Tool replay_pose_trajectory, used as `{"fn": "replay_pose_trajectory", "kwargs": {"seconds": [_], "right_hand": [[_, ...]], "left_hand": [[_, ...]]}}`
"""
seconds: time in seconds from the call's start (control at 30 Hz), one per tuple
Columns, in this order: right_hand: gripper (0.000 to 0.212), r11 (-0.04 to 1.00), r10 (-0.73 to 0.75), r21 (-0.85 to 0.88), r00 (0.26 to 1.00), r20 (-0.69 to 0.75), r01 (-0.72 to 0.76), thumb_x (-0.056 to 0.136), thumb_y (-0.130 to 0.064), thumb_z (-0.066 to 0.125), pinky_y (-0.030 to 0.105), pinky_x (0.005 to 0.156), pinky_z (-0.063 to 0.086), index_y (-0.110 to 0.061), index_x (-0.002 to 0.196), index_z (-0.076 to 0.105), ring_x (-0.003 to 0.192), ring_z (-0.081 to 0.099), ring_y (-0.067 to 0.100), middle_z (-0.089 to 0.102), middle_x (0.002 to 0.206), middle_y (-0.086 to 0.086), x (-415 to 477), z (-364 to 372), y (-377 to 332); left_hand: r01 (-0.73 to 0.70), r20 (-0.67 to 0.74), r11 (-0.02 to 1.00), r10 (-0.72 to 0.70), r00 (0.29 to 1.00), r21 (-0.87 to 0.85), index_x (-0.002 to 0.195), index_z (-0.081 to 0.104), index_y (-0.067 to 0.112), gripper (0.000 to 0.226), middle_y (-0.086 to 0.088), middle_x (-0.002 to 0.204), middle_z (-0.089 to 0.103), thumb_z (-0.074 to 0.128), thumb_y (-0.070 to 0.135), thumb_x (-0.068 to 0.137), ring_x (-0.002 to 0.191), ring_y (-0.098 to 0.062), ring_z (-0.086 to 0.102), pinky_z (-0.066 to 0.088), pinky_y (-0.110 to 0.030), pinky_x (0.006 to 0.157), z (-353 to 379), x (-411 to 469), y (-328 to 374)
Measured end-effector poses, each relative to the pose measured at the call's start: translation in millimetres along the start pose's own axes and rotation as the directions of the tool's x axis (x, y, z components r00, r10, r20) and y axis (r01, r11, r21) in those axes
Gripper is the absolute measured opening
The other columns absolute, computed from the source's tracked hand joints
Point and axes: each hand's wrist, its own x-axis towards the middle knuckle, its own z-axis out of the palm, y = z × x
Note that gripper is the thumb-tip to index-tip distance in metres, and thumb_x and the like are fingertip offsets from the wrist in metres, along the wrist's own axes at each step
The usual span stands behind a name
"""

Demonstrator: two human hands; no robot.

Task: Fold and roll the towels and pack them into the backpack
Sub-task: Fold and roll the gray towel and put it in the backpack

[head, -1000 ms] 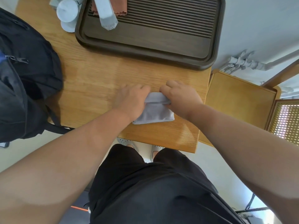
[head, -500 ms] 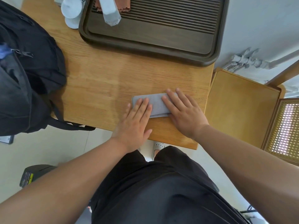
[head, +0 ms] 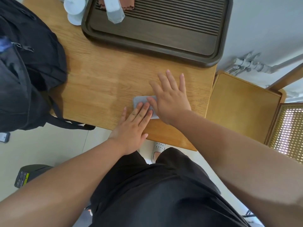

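A small grey towel, folded into a flat rectangle, lies on the wooden table near its front edge. My left hand lies flat with straight fingers pressing on the towel's near left part. My right hand is spread open over the towel's right half and hides it. A black backpack sits at the table's left end, its strap hanging over the edge. On the dark tray at the back lie another grey towel and a reddish-brown cloth.
White cups stand at the back left beside the tray. A wooden chair stands right of the table. A black device lies on the floor at the lower left. My black shorts fill the foreground.
Both hands gripped the towel a second ago, then laid it flat. Since then my right hand has slid leftwards and forwards over it with fingers spread; my left hand stays pressed on it.
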Motion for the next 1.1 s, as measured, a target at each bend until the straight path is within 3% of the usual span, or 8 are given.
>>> {"fn": "replay_pose_trajectory", "kwargs": {"seconds": [0.07,0.13,0.23,0.33,0.4,0.53,0.93,1.1], "right_hand": [[0.062,0.998,0.004,-0.055,0.999,0.05,-0.001,0.104,-0.054,0.008,0.064,0.119,0.0,-0.025,0.156,0.026,0.154,-0.004,0.033,0.012,0.167,0.01,5.7,13.6,0.7],[0.063,0.998,0.032,-0.05,0.998,0.053,-0.029,0.104,-0.053,0.007,0.063,0.119,0.0,-0.023,0.156,0.026,0.155,-0.005,0.032,0.012,0.167,0.01,3.2,27.1,4.6],[0.063,0.999,0.045,-0.009,0.999,-0.007,-0.045,0.105,-0.053,0.01,0.062,0.12,0.001,-0.021,0.159,0.019,0.155,-0.006,0.03,0.009,0.168,0.009,2.3,36.9,4.8],[0.065,0.999,0.044,0.013,0.998,-0.037,-0.044,0.105,-0.054,0.011,0.06,0.121,0.0,-0.021,0.161,0.009,0.154,-0.009,0.03,0.003,0.168,0.009,1.2,40.0,6.1],[0.067,0.999,0.043,0.027,0.998,-0.045,-0.042,0.104,-0.055,0.009,0.06,0.121,0.0,-0.02,0.161,0.006,0.154,-0.01,0.03,0.0,0.168,0.01,0.6,41.6,8.5],[0.067,0.989,0.07,0.133,0.993,-0.096,-0.057,0.104,-0.054,0.015,0.058,0.122,0.003,-0.017,0.16,0.012,0.155,-0.007,0.028,0.005,0.168,0.009,-1.8,48.9,13.2],[0.068,0.978,0.093,0.196,0.991,-0.099,-0.072,0.104,-0.054,0.026,0.055,0.124,0.003,-0.016,0.159,0.018,0.155,-0.002,0.028,0.015,0.167,0.007,-0.5,55.9,17.2],[0.073,0.983,0.088,0.169,0.995,-0.053,-0.078,0.099,-0.069,0.022,0.058,0.123,0.005,-0.022,0.151,0.04,0.154,0.005,0.032,0.023,0.164,0.007,-6.1,47.7,21.8]], "left_hand": [[-0.03,-0.031,0.995,0.027,0.999,-0.091,0.157,-0.019,0.018,0.079,-0.001,0.162,-0.033,0.031,0.048,0.102,0.149,-0.018,-0.03,0.002,-0.056,0.124,-2.1,-0.4,-3.0],[-0.051,-0.127,0.959,0.016,0.992,-0.279,0.161,0.006,0.015,0.07,-0.002,0.169,-0.006,0.034,0.04,0.101,0.155,-0.018,-0.006,0.017,-0.053,0.123,-9.2,0.8,-6.8],[-0.004,-0.345,0.901,-0.162,0.924,-0.434,0.149,0.039,0.006,0.056,-0.011,0.161,0.031,0.036,0.033,0.1,0.147,-0.027,0.032,0.033,-0.053,0.115,-22.0,13.3,-8.6],[0.178,-0.318,0.862,-0.357,0.878,-0.475,0.156,0.025,0.011,0.063,-0.008,0.167,0.017,0.025,0.04,0.101,0.154,-0.024,0.015,0.012,-0.052,0.123,-39.9,37.5,-4.8],[0.241,-0.27,0.866,-0.382,0.884,-0.438,0.16,0.009,0.016,0.067,-0.004,0.169,0.003,0.017,0.044,0.1,0.155,-0.021,0.0,0.0,-0.052,0.124,-44.9,55.9,-4.3],[0.268,-0.226,0.889,-0.367,0.902,-0.371,0.16,0.0,0.017,0.067,-0.001,0.169,-0.006,0.015,0.045,0.102,0.155,-0.018,-0.009,0.003,-0.056,0.124,-26.2,71.9,-10.5],[0.26,-0.165,0.923,-0.314,0.935,-0.285,0.16,-0.001,0.019,0.066,0.0,0.169,-0.006,0.011,0.047,0.102,0.155,-0.018,-0.009,-0.003,-0.055,0.123,-17.3,77.8,-14.8],[0.223,-0.155,0.959,-0.25,0.956,-0.173,0.157,0.027,0.017,0.062,-0.002,0.168,0.012,0.013,0.043,0.102,0.155,-0.022,0.009,0.009,-0.056,0.123,-33.2,72.2,-13.8]]}}
